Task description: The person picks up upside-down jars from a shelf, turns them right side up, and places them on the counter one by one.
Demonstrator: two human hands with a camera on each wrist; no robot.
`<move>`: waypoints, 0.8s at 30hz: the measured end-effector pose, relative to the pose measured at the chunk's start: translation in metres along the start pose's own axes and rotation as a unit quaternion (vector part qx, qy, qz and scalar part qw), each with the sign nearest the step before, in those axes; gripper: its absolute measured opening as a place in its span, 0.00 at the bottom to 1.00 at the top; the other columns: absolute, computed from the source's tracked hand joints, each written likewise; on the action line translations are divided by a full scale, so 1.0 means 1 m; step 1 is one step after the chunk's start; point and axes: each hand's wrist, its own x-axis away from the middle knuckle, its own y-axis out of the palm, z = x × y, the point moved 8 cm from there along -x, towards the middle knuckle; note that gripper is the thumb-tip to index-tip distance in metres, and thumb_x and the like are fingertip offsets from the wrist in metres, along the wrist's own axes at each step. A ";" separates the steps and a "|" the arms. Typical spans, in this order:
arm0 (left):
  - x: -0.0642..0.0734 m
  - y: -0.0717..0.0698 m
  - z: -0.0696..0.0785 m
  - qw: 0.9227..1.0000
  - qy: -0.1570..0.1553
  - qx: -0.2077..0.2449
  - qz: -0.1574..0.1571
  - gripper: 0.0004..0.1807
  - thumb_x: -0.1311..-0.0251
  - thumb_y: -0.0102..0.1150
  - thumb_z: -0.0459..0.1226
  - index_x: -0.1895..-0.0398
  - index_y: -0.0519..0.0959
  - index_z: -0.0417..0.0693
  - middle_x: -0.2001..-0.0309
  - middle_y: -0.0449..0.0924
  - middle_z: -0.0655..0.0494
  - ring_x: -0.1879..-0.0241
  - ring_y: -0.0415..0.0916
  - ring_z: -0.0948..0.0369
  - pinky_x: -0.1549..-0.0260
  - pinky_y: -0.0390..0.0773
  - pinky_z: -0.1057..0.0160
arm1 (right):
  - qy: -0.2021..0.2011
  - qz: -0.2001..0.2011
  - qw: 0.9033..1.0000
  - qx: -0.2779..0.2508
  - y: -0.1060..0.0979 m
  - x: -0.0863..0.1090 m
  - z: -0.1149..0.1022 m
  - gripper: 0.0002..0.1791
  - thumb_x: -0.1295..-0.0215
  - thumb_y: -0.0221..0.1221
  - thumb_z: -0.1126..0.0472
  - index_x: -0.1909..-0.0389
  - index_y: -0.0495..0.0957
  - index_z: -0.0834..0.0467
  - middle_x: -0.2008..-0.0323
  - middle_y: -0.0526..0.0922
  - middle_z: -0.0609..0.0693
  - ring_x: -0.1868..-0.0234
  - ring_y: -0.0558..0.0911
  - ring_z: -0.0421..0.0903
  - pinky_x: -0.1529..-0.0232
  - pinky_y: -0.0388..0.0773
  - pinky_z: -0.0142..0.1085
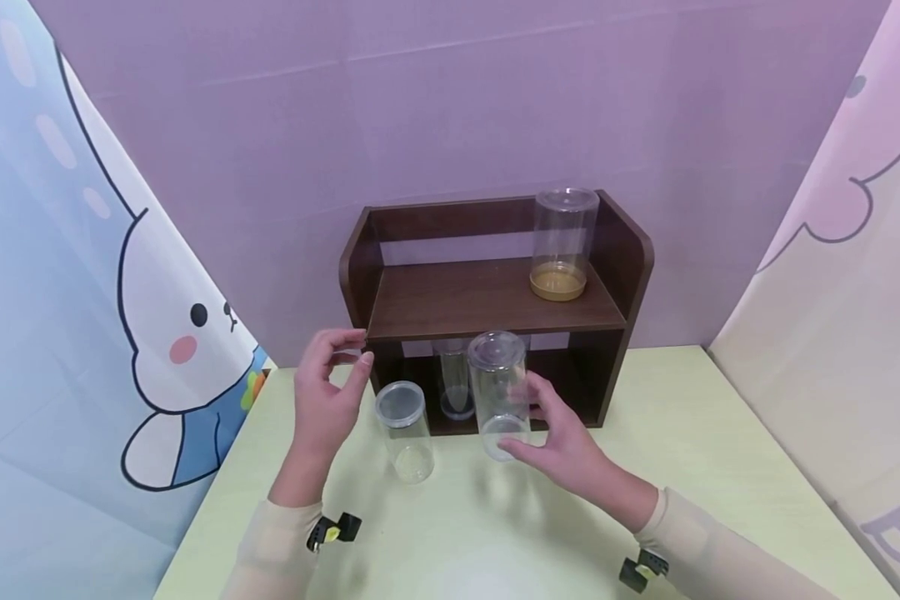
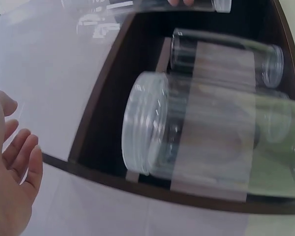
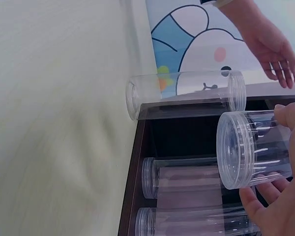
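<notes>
My right hand [image 1: 570, 442] grips a clear cylindrical jar [image 1: 499, 387] from its right side, thumb toward me and fingers behind. It is upright in front of the shelf's lower compartment, and its rounded end [image 3: 233, 150] shows in the right wrist view. To its left, a second clear jar with a greyish lid [image 1: 405, 433] stands on the table. My left hand [image 1: 328, 400] hovers beside and above that jar, fingers loosely bent and holding nothing. In the left wrist view this jar [image 2: 206, 135] lies apart from the fingers.
A dark brown two-tier shelf [image 1: 457, 296] stands at the back of the pale table [image 1: 435, 550]. On its upper board, at right, is a clear jar with a tan base [image 1: 558, 283]. More clear jars [image 3: 187, 177] are inside the lower compartment. Printed curtains [image 1: 172, 392] flank the table.
</notes>
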 end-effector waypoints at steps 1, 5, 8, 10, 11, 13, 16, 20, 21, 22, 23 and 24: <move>0.000 0.003 0.002 1.000 0.003 0.005 -0.009 0.16 0.27 0.67 0.26 0.39 0.84 0.39 0.44 0.84 0.46 0.44 0.81 0.55 0.45 0.82 0.68 | 0.000 -0.001 1.000 0.001 0.000 0.000 0.000 0.54 0.39 0.83 0.63 0.18 0.62 0.47 0.36 0.83 0.46 0.35 0.81 0.47 0.37 0.84 0.41; 0.000 0.019 0.009 0.998 0.008 0.034 -0.046 0.15 0.28 0.67 0.26 0.40 0.83 0.37 0.45 0.84 0.46 0.45 0.81 0.50 0.45 0.83 0.64 | -0.001 -0.004 1.000 0.003 0.002 0.001 0.001 0.53 0.39 0.83 0.63 0.18 0.62 0.46 0.36 0.83 0.45 0.36 0.81 0.46 0.37 0.84 0.45; 0.002 0.032 0.014 0.996 0.004 0.058 -0.074 0.16 0.28 0.67 0.26 0.40 0.82 0.35 0.45 0.84 0.48 0.44 0.82 0.50 0.45 0.84 0.63 | -0.001 -0.006 1.000 0.006 0.004 0.001 0.001 0.53 0.39 0.83 0.63 0.18 0.62 0.46 0.37 0.83 0.45 0.36 0.81 0.46 0.37 0.84 0.46; 0.003 0.040 0.016 0.993 -0.005 0.075 -0.091 0.16 0.27 0.67 0.26 0.39 0.82 0.35 0.44 0.84 0.49 0.43 0.81 0.52 0.45 0.84 0.64 | -0.001 -0.007 1.000 0.008 0.004 0.001 0.001 0.53 0.39 0.83 0.63 0.18 0.63 0.46 0.37 0.83 0.44 0.36 0.81 0.46 0.37 0.84 0.45; 0.004 0.043 0.017 0.991 -0.010 0.083 -0.100 0.17 0.27 0.66 0.27 0.38 0.81 0.36 0.43 0.84 0.49 0.43 0.81 0.52 0.44 0.84 0.64 | -0.001 -0.007 1.000 0.009 0.004 0.001 0.001 0.53 0.39 0.83 0.63 0.18 0.63 0.46 0.37 0.83 0.44 0.36 0.81 0.46 0.37 0.84 0.45; 0.006 0.050 0.017 0.988 -0.023 0.097 -0.117 0.18 0.27 0.66 0.27 0.36 0.81 0.37 0.42 0.84 0.50 0.41 0.81 0.52 0.42 0.84 0.62 | -0.002 -0.007 1.000 0.010 0.005 0.001 0.000 0.52 0.40 0.83 0.63 0.19 0.64 0.47 0.37 0.83 0.44 0.36 0.81 0.46 0.37 0.84 0.44; 0.008 0.061 0.017 0.982 -0.041 0.121 -0.142 0.21 0.27 0.67 0.28 0.33 0.80 0.42 0.38 0.83 0.48 0.38 0.80 0.48 0.37 0.83 0.56 | -0.002 -0.007 1.000 0.011 0.005 0.001 -0.001 0.52 0.40 0.83 0.63 0.20 0.64 0.48 0.38 0.83 0.44 0.35 0.81 0.46 0.38 0.84 0.44; 0.011 0.075 0.018 0.970 -0.056 0.154 -0.180 0.26 0.27 0.68 0.32 0.27 0.76 0.44 0.32 0.80 0.41 0.32 0.77 0.43 0.30 0.78 0.46 | 0.001 -0.014 1.000 0.011 0.006 0.001 -0.003 0.51 0.39 0.83 0.61 0.20 0.64 0.47 0.37 0.83 0.43 0.35 0.81 0.46 0.37 0.84 0.44; 0.011 0.079 0.018 0.966 -0.059 0.164 -0.190 0.28 0.27 0.68 0.32 0.26 0.75 0.44 0.31 0.78 0.40 0.31 0.77 0.42 0.29 0.77 0.44 | 0.002 -0.016 1.000 0.011 0.007 0.001 -0.003 0.51 0.39 0.83 0.61 0.19 0.64 0.46 0.37 0.83 0.43 0.35 0.81 0.46 0.37 0.84 0.44; 0.012 0.082 0.019 0.963 -0.061 0.172 -0.199 0.29 0.27 0.69 0.33 0.25 0.74 0.45 0.29 0.77 0.38 0.29 0.75 0.42 0.28 0.76 0.43 | 0.004 -0.019 1.000 0.009 0.007 0.001 -0.004 0.52 0.38 0.83 0.61 0.19 0.63 0.46 0.37 0.83 0.42 0.35 0.81 0.46 0.37 0.84 0.44; 0.013 0.085 0.019 0.960 -0.062 0.180 -0.207 0.30 0.27 0.69 0.33 0.25 0.74 0.45 0.28 0.76 0.37 0.28 0.75 0.41 0.28 0.75 0.42 | 0.006 -0.023 1.000 0.008 0.008 0.001 -0.004 0.52 0.38 0.83 0.61 0.18 0.63 0.45 0.37 0.83 0.42 0.35 0.81 0.45 0.36 0.84 0.44; 0.014 0.088 0.020 0.957 -0.061 0.188 -0.214 0.31 0.27 0.70 0.33 0.24 0.73 0.45 0.27 0.75 0.37 0.28 0.74 0.41 0.27 0.75 0.41 | 0.008 -0.026 1.000 0.007 0.009 0.001 -0.004 0.53 0.39 0.83 0.61 0.18 0.63 0.44 0.37 0.83 0.41 0.34 0.81 0.45 0.36 0.84 0.44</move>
